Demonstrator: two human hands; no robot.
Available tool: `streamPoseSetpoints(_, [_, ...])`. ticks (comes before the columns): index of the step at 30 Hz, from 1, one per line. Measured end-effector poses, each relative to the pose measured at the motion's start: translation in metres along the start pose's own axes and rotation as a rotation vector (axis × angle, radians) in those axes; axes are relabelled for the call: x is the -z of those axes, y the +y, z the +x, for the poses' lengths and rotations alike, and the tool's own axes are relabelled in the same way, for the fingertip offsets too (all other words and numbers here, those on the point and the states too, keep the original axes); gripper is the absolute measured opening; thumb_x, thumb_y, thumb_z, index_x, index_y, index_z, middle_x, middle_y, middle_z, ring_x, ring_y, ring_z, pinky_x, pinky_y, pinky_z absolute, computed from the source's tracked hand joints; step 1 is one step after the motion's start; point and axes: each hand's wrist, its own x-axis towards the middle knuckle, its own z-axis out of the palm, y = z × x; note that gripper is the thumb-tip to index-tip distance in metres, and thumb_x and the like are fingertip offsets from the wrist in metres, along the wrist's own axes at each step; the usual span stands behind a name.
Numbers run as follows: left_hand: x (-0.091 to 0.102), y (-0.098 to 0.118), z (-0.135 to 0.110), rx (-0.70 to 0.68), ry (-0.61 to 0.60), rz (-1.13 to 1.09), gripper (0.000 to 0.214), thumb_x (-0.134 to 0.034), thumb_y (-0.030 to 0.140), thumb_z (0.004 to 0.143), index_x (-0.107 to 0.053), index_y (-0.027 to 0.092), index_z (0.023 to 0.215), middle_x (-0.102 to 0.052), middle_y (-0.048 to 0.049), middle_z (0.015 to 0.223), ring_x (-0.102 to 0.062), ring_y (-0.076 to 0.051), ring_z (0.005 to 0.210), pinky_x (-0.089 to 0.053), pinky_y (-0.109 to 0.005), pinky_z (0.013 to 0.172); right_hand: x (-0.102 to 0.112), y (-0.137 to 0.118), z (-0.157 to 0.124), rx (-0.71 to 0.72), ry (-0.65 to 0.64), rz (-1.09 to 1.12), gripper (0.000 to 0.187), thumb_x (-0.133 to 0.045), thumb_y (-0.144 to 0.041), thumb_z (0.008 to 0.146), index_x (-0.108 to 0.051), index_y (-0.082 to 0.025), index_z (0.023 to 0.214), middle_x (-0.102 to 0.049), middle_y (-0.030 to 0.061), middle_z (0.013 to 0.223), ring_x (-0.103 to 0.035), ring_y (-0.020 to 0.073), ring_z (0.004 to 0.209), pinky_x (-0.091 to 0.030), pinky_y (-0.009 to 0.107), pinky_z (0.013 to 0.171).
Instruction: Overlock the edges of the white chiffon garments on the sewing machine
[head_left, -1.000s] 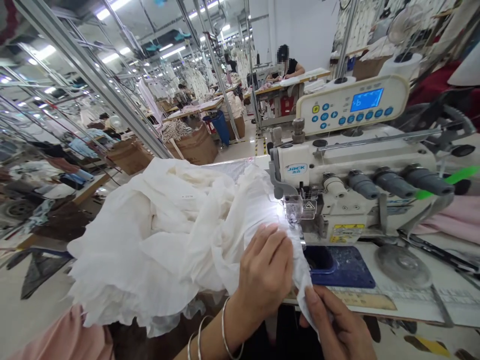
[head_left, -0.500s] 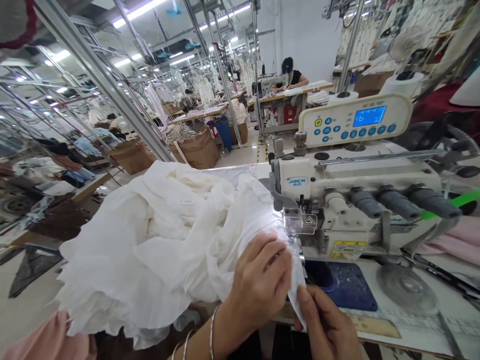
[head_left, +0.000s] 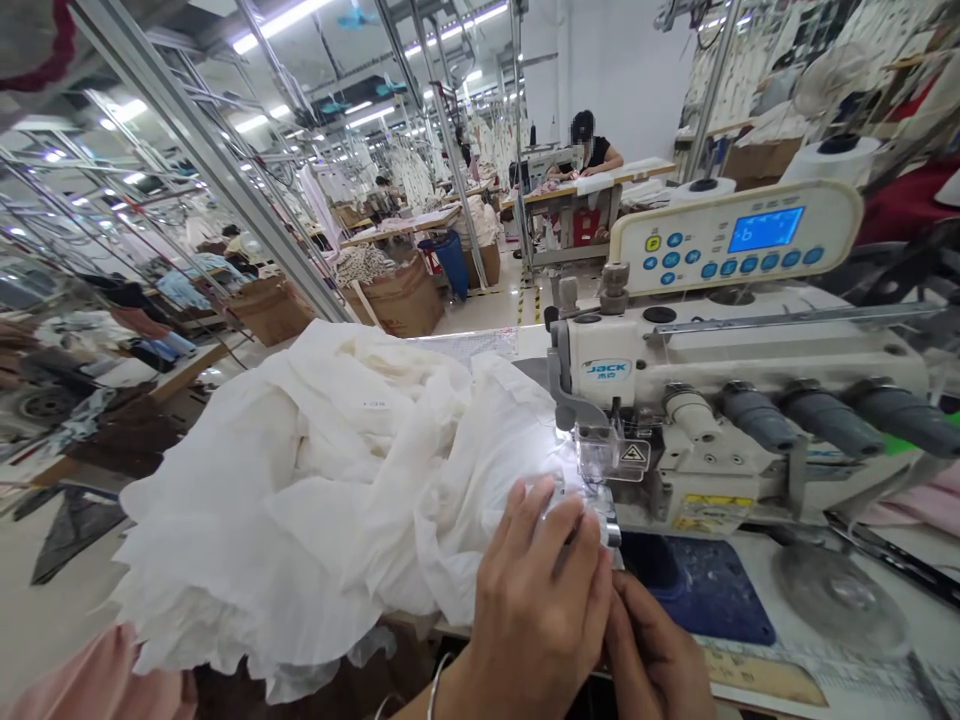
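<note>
Gathering a billow of sheer white fabric [head_left: 300, 480] up to the presser foot [head_left: 604, 452] of a JACK sewing machine [head_left: 675, 350] — my left hand [head_left: 540, 590] is curling half-closed, its fingers [head_left: 544, 510] bunching the cloth just in front of the foot. My right hand [head_left: 656, 650] is sitting close beside it, fingers curled low at the table's edge; my left hand is blocking the view, so I cannot tell whether the right is pinching any cloth. The fabric is lying in crumpled, ruffled folds, heaped on the sewing table [head_left: 930, 570] to the left of the machine and spilling over the front edge, glowing brightly where the machine's lamp strikes it. A small printed tag [head_left: 373, 404] is showing on top of the pile. A silver bangle [head_left: 433, 690] is circling my left wrist, and a blue panel [head_left: 712, 590] is lying in the tabletop just right of my hands. Far down the aisle, a co-worker [head_left: 589, 140] is working at another table.
</note>
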Motion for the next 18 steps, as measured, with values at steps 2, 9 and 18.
streamPoseSetpoints(2, [0.001, -0.002, 0.002, -0.002, -0.020, 0.010, 0.021, -0.057, 0.010, 0.084, -0.065, 0.009, 0.104, -0.070, -0.0104, 0.106, -0.061, -0.030, 0.111, -0.055, -0.050, 0.095, -0.002, 0.000, 0.000, -0.001, -0.004, 0.002, 0.030, -0.054, -0.046, 0.090, -0.065, -0.020, 0.080, -0.065, -0.0014, 0.069, -0.054, 0.0106, 0.058, -0.045, 0.014, 0.058])
streamPoseSetpoints(9, [0.004, -0.004, 0.001, -0.002, -0.109, 0.088, 0.028, -0.050, 0.010, 0.088, -0.063, 0.010, 0.112, -0.066, -0.0099, 0.119, -0.057, -0.032, 0.118, -0.051, -0.052, 0.099, 0.002, 0.005, 0.008, 0.232, 0.017, -0.191, 0.019, -0.050, -0.031, 0.094, -0.064, -0.022, 0.085, -0.065, -0.0008, 0.076, -0.059, 0.0131, 0.067, -0.048, 0.020, 0.067])
streamPoseSetpoints(18, [0.000, -0.075, 0.036, -0.112, -0.290, -0.282, 0.029, -0.045, 0.005, 0.088, -0.066, 0.017, 0.103, -0.069, -0.0015, 0.114, -0.059, -0.016, 0.116, -0.043, -0.040, 0.110, -0.023, 0.021, -0.007, 0.324, -0.130, -0.363, 0.023, -0.050, -0.028, 0.094, -0.063, -0.023, 0.112, -0.062, 0.0080, 0.116, -0.063, 0.0195, 0.102, -0.053, 0.024, 0.077])
